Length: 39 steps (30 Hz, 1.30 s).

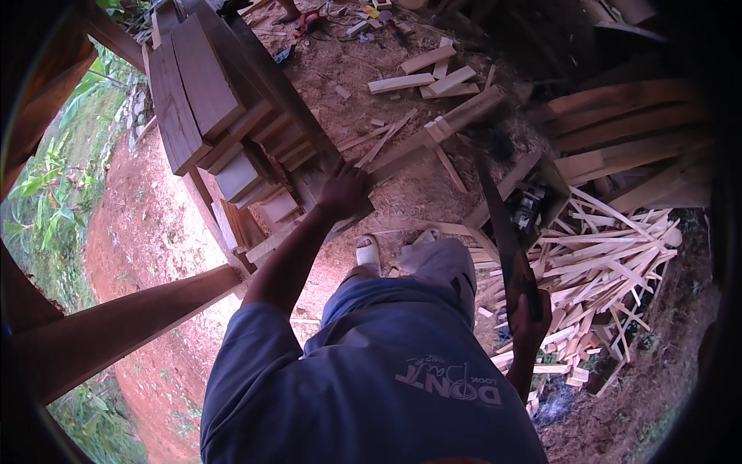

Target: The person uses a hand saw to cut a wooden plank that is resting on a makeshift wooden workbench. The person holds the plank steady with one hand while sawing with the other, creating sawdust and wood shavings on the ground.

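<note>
My right hand [532,315] is closed around the dark handle of a handsaw [506,232]. Its long blade points up and away, right of a long wooden plank [406,158]. My left hand [345,189] grips the near end of that plank, beside the stacked timber; its fingertips are partly hidden. Across the plank's farther part lies a small pale strip of wood [438,130]. The saw blade is apart from the plank.
Thick boards are stacked [202,85] at the left. A wooden box [553,193] with dark metal parts stands at the right, near a heap of offcut strips [610,271]. Several short blocks [429,73] and a red power tool [308,23] lie on the ground ahead.
</note>
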Tool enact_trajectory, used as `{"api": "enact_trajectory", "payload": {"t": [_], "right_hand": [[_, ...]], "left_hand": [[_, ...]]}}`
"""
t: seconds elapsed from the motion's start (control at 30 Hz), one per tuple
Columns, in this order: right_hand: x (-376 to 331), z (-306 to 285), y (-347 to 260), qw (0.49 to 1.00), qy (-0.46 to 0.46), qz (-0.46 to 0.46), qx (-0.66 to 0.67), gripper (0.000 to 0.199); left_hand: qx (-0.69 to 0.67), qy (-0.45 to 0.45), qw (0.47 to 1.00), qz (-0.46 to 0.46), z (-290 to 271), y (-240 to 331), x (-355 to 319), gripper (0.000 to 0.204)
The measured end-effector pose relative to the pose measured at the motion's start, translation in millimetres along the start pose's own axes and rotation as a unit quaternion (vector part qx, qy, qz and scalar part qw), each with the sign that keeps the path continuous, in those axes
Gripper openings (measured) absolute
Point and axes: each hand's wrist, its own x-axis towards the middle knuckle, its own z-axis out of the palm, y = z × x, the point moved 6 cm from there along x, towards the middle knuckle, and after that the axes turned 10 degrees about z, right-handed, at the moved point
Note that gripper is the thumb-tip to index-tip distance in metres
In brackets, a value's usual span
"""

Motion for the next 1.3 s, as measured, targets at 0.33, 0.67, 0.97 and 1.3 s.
{"api": "enact_trajectory", "payload": {"t": [0.33,0.67,0.97,1.3], "right_hand": [[26,132,-134,0.975,-0.177,-0.116,0.070,0.050],[47,197,-124,0.957,-0.239,-0.157,0.057,0.050],[40,196,-124,0.959,-0.253,-0.122,0.038,0.051],[42,198,-113,0.956,-0.254,-0.138,0.045,0.051]], "left_hand": [[0.003,0.040,0.998,-0.039,-12,15,0,0.034],[-0.022,0.063,0.997,-0.040,-17,15,2,0.029],[-0.024,0.038,0.998,-0.044,-16,14,3,0.031],[-0.017,0.024,0.997,-0.070,-10,13,1,0.034]]}}
